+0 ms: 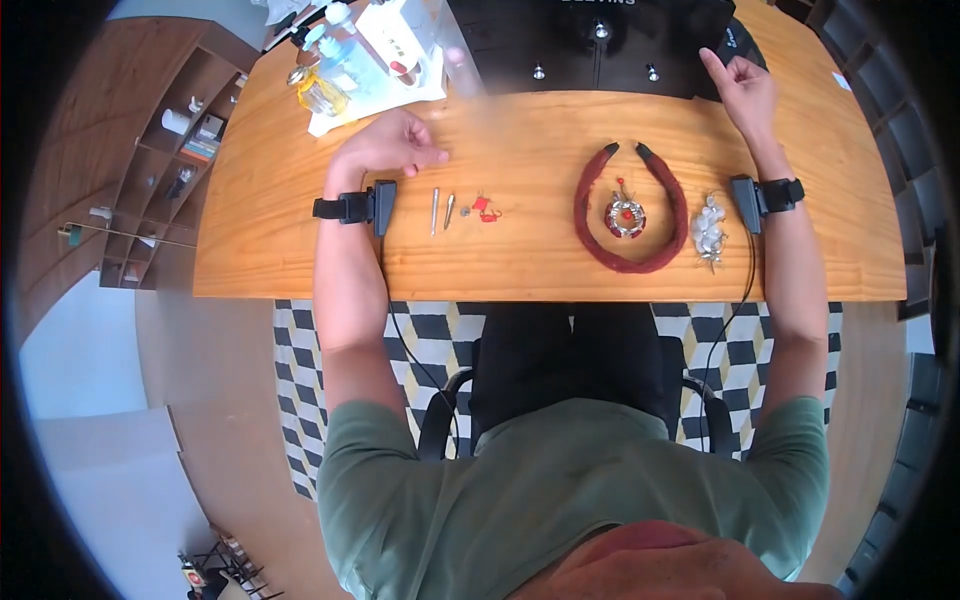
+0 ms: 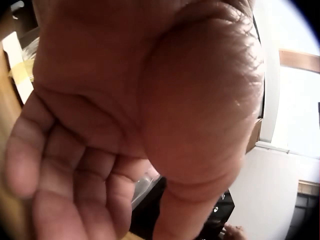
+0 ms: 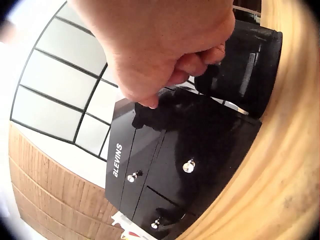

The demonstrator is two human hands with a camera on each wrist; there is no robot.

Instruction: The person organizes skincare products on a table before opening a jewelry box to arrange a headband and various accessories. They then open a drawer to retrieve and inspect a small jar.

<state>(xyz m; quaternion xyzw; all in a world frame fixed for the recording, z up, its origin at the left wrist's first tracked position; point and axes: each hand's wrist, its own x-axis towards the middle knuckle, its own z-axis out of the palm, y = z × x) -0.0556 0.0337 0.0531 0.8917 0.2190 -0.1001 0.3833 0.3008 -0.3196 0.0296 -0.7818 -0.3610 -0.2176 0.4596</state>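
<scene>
My left hand (image 1: 392,145) hovers over the left of the table with relaxed, slightly bent fingers, and its palm (image 2: 95,80) holds nothing. Two slim metal sticks (image 1: 435,212) lie just in front of it, beside small red earrings (image 1: 487,210). My right hand (image 1: 745,92) is raised at the right end of a black jewellery box (image 3: 175,145) with crystal knobs; its thumb sticks out, its fingers (image 3: 190,65) are curled in, and nothing shows in them. Nearer me lies a dark red headband (image 1: 583,225) around a round silver and red ornament (image 1: 625,215). Right of it is a pale dangling ornament (image 1: 709,232).
Several bottles (image 1: 345,65) stand on a white cloth (image 1: 330,122) at the back left. A clear container (image 1: 462,70) is next to the box. Cables (image 1: 405,340) run down from both wrist cameras over the table's front edge (image 1: 540,297).
</scene>
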